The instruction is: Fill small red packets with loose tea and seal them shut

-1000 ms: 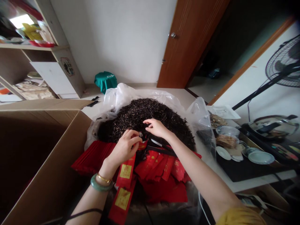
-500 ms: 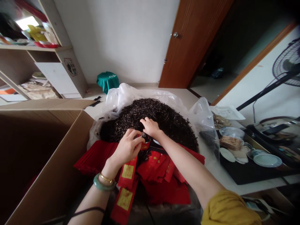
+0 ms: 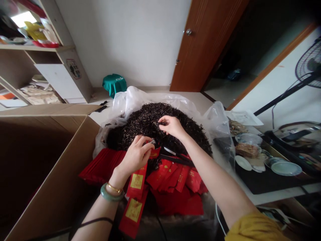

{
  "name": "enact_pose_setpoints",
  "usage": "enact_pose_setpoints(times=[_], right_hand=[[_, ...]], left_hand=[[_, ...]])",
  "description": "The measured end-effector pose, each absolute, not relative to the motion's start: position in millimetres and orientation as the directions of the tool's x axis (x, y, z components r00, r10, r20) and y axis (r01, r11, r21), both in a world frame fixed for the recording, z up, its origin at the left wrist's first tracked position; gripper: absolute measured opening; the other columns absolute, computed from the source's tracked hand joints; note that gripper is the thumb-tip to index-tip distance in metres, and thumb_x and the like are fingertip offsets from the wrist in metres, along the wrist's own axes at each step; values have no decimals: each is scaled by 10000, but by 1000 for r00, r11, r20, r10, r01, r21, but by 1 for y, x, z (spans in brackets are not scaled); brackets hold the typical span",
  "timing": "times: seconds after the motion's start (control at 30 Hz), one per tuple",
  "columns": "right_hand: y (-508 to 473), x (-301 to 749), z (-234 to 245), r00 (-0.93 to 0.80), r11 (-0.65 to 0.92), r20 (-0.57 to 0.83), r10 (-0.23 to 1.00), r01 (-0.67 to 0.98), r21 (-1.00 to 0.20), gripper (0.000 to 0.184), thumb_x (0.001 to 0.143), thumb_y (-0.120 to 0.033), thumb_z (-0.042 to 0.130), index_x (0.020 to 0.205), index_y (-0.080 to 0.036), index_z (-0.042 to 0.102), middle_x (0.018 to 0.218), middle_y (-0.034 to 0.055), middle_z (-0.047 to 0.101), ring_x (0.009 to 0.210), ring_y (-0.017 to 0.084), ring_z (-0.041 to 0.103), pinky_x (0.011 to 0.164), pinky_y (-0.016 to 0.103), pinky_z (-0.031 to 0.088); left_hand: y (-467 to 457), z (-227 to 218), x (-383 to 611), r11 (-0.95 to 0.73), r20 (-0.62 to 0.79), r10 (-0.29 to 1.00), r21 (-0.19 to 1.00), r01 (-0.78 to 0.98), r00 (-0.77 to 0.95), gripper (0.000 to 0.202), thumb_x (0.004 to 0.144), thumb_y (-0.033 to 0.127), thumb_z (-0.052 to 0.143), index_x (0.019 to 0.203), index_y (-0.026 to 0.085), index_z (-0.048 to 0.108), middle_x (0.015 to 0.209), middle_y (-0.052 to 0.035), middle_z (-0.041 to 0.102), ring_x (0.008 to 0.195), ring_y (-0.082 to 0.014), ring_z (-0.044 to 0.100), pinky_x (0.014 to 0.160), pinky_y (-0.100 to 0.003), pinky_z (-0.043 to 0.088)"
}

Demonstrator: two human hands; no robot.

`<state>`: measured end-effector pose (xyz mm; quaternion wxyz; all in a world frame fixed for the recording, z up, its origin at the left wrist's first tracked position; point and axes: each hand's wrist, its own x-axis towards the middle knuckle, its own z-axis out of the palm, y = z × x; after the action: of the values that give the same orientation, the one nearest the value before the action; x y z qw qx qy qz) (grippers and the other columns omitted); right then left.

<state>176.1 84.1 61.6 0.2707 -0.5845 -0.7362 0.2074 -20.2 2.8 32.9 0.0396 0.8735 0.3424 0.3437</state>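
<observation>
A mound of dark dried tea leaves [image 3: 140, 120] lies in a clear plastic bag [image 3: 132, 97] before me. My right hand [image 3: 173, 126] is over the mound, its thumb and fingertips pinched around a small bit of the leaves. Lower and to the left, my left hand [image 3: 137, 152] is closed on the edge of a red packet [image 3: 155, 153], whose dark, shiny mouth shows by the fingertips. A black flat device with a pale strip [image 3: 170, 151] sits just right of that packet. Red packets with gold labels [image 3: 137, 181] lie under my left wrist.
A row of red packets [image 3: 101, 165] stands at the left, and loose red packets [image 3: 173, 175] are spread at the front. An open cardboard box [image 3: 82, 140] is on the left. Dishes [image 3: 286, 170] and a black tray [image 3: 255, 184] stand on the right.
My right hand has moved up and right, away from the packet, and its fingers now pinch at the leaves. My left hand stays in nearly the same place at the packet.
</observation>
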Motion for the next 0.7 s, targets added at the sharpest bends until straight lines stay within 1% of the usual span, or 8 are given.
enact_pose_setpoints(times=[0.03,0.1,0.17,0.2,0.37,0.5,0.6,0.7], right_hand=[[78,178,68,-186,245,161,969,674,-696,195,779,-222,577,963,-172,615,799,4,669,540,99,596,442,196,486],[65,177,80,-238,270,186,953,396,-878,207,732,-257,616,918,-165,613,799,2,648,489,75,551,361,168,436],[52,173,88,-289,258,188,939,230,-938,232,680,-271,657,883,-164,623,796,-1,629,487,67,532,334,154,415],[47,170,90,-316,249,173,933,216,-944,234,665,-264,667,873,-163,631,788,-4,623,488,65,525,332,150,414],[34,158,91,-396,198,30,918,391,-899,208,683,-145,643,884,-149,693,783,5,661,505,63,531,405,156,449],[34,160,94,-352,209,7,936,540,-815,221,720,-121,644,927,-145,718,725,-2,679,459,62,525,476,190,452],[34,162,98,-373,303,53,926,653,-694,168,714,-105,669,857,-155,741,701,0,684,551,94,583,575,209,463],[31,162,101,-441,423,95,893,745,-516,152,702,-93,684,802,-179,760,777,26,694,725,140,626,704,237,471]], left_hand=[[3,33,-20,-758,571,630,308,574,526,184,891,95,456,895,178,620,1065,-98,589,985,-228,491,861,-400,489],[3,32,-19,-753,566,637,311,580,523,176,895,96,451,907,175,608,1072,-98,585,987,-228,495,865,-402,489],[3,30,-19,-750,567,640,312,584,519,172,897,99,447,914,179,598,1081,-95,577,988,-226,499,866,-403,489],[3,30,-18,-747,568,641,309,589,516,170,897,102,446,916,181,596,1076,-92,572,984,-226,498,859,-400,492],[4,26,-19,-724,571,653,278,631,498,157,884,121,460,903,175,606,925,-83,517,900,-227,483,773,-379,497],[5,25,-20,-721,577,658,296,626,485,171,888,126,451,911,177,613,958,-91,511,905,-222,486,783,-379,492],[4,26,-20,-728,587,653,310,612,479,174,886,118,455,916,176,616,1009,-101,520,934,-222,499,809,-385,494],[3,27,-20,-750,601,634,324,576,487,165,876,100,465,901,174,610,1065,-106,540,973,-223,514,841,-387,492]])
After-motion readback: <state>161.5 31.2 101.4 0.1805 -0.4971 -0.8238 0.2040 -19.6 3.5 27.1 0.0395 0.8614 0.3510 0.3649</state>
